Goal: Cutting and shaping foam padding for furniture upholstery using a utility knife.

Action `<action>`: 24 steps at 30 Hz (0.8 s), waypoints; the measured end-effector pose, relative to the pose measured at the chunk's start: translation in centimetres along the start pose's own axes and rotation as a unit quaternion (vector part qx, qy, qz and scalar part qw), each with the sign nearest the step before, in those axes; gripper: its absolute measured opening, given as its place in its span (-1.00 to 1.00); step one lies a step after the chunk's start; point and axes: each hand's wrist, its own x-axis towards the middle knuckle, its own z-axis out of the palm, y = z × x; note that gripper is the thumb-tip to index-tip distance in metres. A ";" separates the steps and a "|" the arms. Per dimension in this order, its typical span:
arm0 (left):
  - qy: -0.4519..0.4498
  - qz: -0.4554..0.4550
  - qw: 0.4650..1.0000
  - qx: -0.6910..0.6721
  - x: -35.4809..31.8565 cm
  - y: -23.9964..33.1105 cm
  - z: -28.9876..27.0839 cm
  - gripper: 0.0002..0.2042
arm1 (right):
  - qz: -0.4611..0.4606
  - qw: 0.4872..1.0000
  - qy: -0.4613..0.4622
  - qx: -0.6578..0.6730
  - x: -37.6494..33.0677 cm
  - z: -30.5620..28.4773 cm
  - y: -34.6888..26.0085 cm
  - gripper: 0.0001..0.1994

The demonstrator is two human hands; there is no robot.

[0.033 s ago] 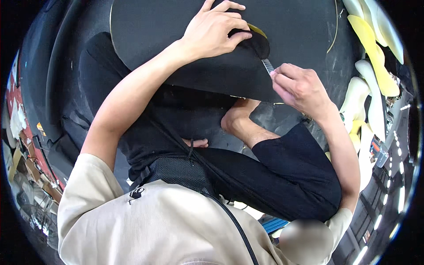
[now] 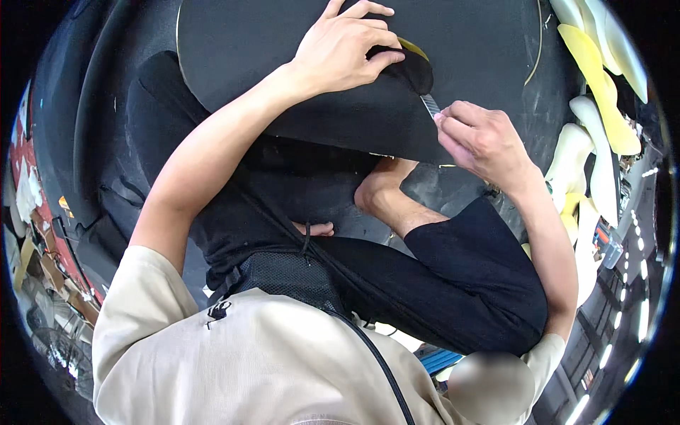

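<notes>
A large black sheet (image 2: 467, 42) lies over my crossed legs and the floor. My left hand (image 2: 347, 46) presses a black sole-shaped piece (image 2: 414, 72) with a yellow edge (image 2: 414, 48) flat onto the sheet. My right hand (image 2: 482, 138) pinches a small grey blade (image 2: 430, 105). The blade's tip touches the sheet right beside the sole-shaped piece, near the sheet's lower edge.
Yellow (image 2: 598, 78) and cream (image 2: 570, 152) insole-shaped pieces are piled at the right. My bare foot (image 2: 379, 191) sits under the sheet's edge. More black sheet material (image 2: 71, 127) lies at the left, with clutter (image 2: 35, 241) beyond it.
</notes>
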 end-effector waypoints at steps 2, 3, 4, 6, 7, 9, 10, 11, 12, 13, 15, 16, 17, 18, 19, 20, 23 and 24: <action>-0.001 -0.002 1.000 -0.002 0.1 0.1 -0.1 -0.81 | 0.014 1.000 0.012 0.014 0.1 0.0 -0.1 -0.85; -0.001 -0.003 1.000 -0.004 0.1 0.1 -0.1 -0.81 | 0.013 1.000 0.011 0.014 0.1 0.2 0.0 -0.85; 0.000 -0.004 1.000 -0.004 0.1 0.1 0.0 -0.81 | 0.010 1.000 0.012 0.014 0.1 0.5 0.0 -0.85; 0.009 -0.005 1.000 -0.010 0.0 0.0 0.1 -0.81 | 0.007 1.000 0.012 0.014 0.3 0.6 0.1 -0.86; 0.009 -0.005 1.000 -0.010 0.0 -0.1 0.2 -0.81 | 0.008 1.000 0.012 0.011 0.4 0.3 0.0 -0.86; 0.017 0.005 1.000 -0.014 0.0 -0.2 0.2 -0.82 | 0.010 1.000 0.009 0.007 0.6 0.2 -0.2 -0.86; 0.017 0.004 1.000 -0.015 0.0 -0.2 0.2 -0.82 | 0.007 1.000 0.003 0.010 0.7 0.4 -0.2 -0.86; 0.013 0.000 1.000 -0.014 0.0 -0.2 0.1 -0.82 | 0.003 1.000 -0.004 0.013 0.9 0.4 -0.2 -0.86; 0.009 -0.003 1.000 -0.013 0.0 -0.1 0.1 -0.82 | 0.002 1.000 -0.005 0.014 1.0 0.4 -0.3 -0.86; 0.009 -0.004 1.000 -0.013 0.1 -0.1 0.0 -0.82 | -0.001 1.000 -0.009 0.003 1.2 0.3 -0.4 -0.86; 0.003 -0.012 1.000 -0.016 0.1 0.1 -0.1 -0.83 | -0.006 1.000 -0.014 -0.006 1.4 0.2 -0.5 -0.85; 0.003 -0.013 1.000 -0.016 0.0 0.0 0.0 -0.83 | 0.000 1.000 -0.007 0.004 1.5 0.1 -0.4 -0.86; 0.010 -0.008 1.000 -0.016 0.0 -0.1 0.1 -0.82 | 0.008 1.000 -0.001 0.012 1.5 0.0 -0.3 -0.86; 0.016 -0.002 1.000 -0.017 0.1 -0.1 0.3 -0.82 | 0.009 1.000 -0.002 0.011 1.5 0.1 -0.3 -0.86; 0.017 -0.001 1.000 -0.019 0.1 -0.1 0.4 -0.82 | 0.021 1.000 -0.002 0.023 1.5 0.4 -0.2 -0.86; 0.015 -0.005 1.000 -0.017 0.0 -0.1 0.3 -0.82 | 0.030 0.999 -0.001 0.036 1.8 0.6 -0.2 -0.86; 0.005 -0.013 1.000 -0.019 0.1 -0.1 -0.1 -0.82 | 0.020 0.999 0.011 0.027 2.2 -0.2 -0.3 -0.86; -0.002 -0.017 1.000 -0.024 0.1 0.0 -0.1 -0.82 | 0.020 0.999 0.009 0.028 2.1 0.0 -0.3 -0.86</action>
